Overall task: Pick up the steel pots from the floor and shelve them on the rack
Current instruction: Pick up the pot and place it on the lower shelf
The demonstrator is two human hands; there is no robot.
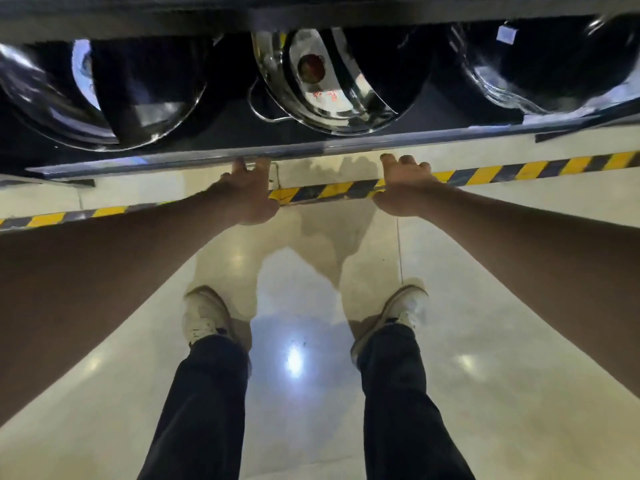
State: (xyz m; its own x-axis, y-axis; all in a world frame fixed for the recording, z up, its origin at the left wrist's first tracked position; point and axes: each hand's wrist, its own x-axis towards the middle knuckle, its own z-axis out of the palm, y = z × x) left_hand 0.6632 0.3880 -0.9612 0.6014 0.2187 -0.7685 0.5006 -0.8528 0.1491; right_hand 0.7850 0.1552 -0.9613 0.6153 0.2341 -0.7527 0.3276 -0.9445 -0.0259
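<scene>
Both hands empty, fingers spread: left hand [247,195], right hand [403,187], at the rack [207,161] front edge. Middle steel pot [332,81] sits shelved just beyond and between them (neither hand clearly nearer). No pot visible on floor [485,375].

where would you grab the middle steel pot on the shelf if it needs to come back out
By its wire loop handle, which juts from the lower left of the middle pot toward the shelf's front edge. Come in from the front, just above that edge, likely with the left hand, which is nearer. The polished round wall offers little to pinch, and a matching handle on the far side is not visible.
</scene>
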